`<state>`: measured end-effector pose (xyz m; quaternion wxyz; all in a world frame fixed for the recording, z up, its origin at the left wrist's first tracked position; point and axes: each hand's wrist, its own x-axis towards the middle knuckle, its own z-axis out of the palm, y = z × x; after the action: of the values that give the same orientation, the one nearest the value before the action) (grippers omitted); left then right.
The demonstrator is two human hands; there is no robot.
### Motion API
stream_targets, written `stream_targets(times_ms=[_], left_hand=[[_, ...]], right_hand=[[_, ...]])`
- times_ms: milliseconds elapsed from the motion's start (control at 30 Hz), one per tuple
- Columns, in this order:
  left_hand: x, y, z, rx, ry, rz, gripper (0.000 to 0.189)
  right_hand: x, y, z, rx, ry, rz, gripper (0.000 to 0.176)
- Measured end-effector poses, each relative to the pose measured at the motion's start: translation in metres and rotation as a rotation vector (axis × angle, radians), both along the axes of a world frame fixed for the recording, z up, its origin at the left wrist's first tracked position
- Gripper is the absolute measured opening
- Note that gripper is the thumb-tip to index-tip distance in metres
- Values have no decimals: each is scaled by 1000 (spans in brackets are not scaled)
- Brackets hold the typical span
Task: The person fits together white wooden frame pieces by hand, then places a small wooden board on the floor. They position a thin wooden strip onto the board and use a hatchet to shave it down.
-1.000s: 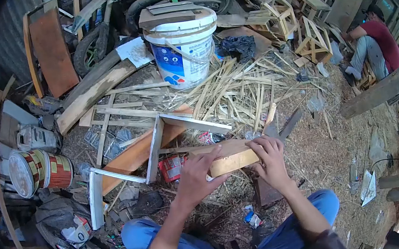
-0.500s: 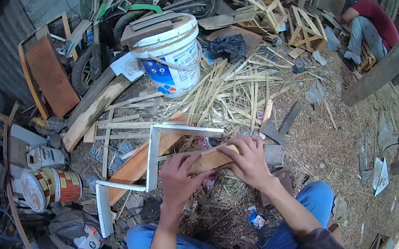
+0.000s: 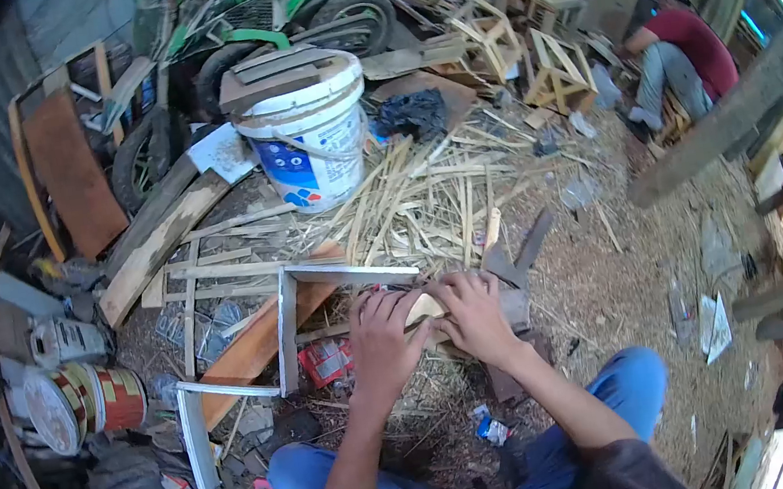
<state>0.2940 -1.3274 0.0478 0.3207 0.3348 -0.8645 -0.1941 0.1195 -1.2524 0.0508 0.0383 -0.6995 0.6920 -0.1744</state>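
A short piece of pale wood (image 3: 426, 308) is gripped between my two hands, above the litter-strewn ground in front of my knees. My left hand (image 3: 386, 336) is closed on its left side, with the thumb along the near face. From the right, my right hand (image 3: 473, 317) grips the other end, fingers over the top. Much of the wood is hidden by the fingers. Just left of my left hand lies a red packet (image 3: 328, 360). A white-edged angled wooden frame (image 3: 288, 332) stands beyond it, next to a reddish-brown plank (image 3: 248, 344).
A white bucket (image 3: 327, 169) with boards on its lid stands ahead, beside a heap of thin wood strips (image 3: 425, 196). A motorcycle (image 3: 284, 31) is behind it. A person in a red shirt (image 3: 691, 52) crouches at the far right. A painted tin (image 3: 115, 398) lies left.
My hands have come closer together on the wood, and it now shows shorter and more tilted. The red packet has come into sight. The whole view has shifted, with the surroundings displaced left.
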Motion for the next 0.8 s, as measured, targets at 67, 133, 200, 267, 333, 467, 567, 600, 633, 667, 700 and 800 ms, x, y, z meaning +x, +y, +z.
stream_targets(times_ms=[67,133,200,267,333,467,567,600,633,667,700,800], left_hand=[[-8,4,-1,-11,-6,-51,52],[-20,11,-13,237,-53,-95,52],[-40,13,-24,132,-52,-94,53],[-51,17,-23,85,-101,-84,53],[-57,20,-18,61,-153,9,52],[-78,12,-23,-15,-234,159,50],[-98,15,-24,-56,-356,200,58],[-106,18,-21,-45,-426,252,62],[-114,19,-19,-40,-490,299,65],[-115,19,-21,10,-509,288,68],[-120,19,-22,9,-531,282,68],[-139,31,-29,60,-422,397,69]], right_hand=[[-4,12,-1,29,10,20,55],[-20,20,8,68,-7,112,57],[-47,26,10,-5,-46,98,58],[-73,38,14,-27,-81,55,58],[-105,46,11,85,-106,37,58],[-177,45,-47,315,-76,-48,58],[-205,32,-76,513,83,-138,62],[-213,32,-99,537,-77,-182,64],[-219,32,-109,559,-232,-233,66],[-224,34,-118,587,-187,-223,71],[-233,33,-123,592,-209,-223,71],[-258,29,-145,532,-336,-196,72]])
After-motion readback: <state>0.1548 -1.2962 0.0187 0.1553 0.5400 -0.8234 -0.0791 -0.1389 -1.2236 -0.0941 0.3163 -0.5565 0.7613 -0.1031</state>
